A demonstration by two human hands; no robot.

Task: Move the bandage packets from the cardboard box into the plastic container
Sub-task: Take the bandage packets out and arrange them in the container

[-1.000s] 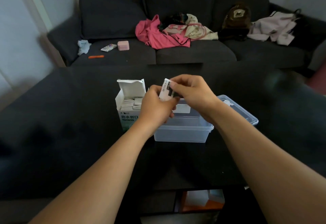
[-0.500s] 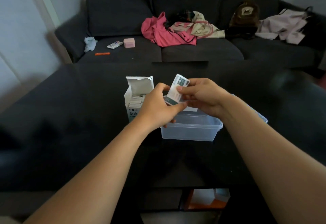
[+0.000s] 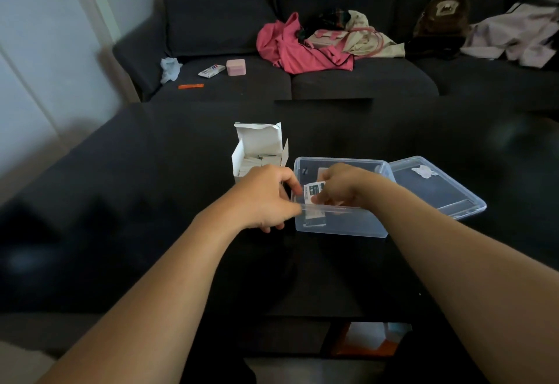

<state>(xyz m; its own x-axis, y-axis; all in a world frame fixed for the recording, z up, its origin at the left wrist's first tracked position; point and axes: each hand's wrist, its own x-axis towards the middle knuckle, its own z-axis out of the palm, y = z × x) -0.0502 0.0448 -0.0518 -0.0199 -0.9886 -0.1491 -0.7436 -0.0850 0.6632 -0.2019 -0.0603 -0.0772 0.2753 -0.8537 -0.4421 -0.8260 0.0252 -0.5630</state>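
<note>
On the dark tabletop (image 3: 151, 202), the left hand (image 3: 266, 199) sits at the near-left corner of the plastic container (image 3: 341, 226), fingers curled; whether they grip the rim or only rest against it I cannot tell. Just beside it, the right hand (image 3: 338, 190) pinches a bandage packet (image 3: 313, 193) between thumb and fingers, low inside the container's open top. The packet stands roughly on edge, its long axis running near-upright with a slight lean, printed face toward the camera.

The likely trouble: released on edge, the packet may topple against the wall or catch on the rim and fall outside. The light container could also slide if the left hand is not truly bracing it.

Behind and left, the cardboard box (image 3: 257, 154) stands flap-up with more packets (image 3: 260, 161) stacked inside, so much of the task remains. The container's lid (image 3: 438, 187) lies to the right.
</note>
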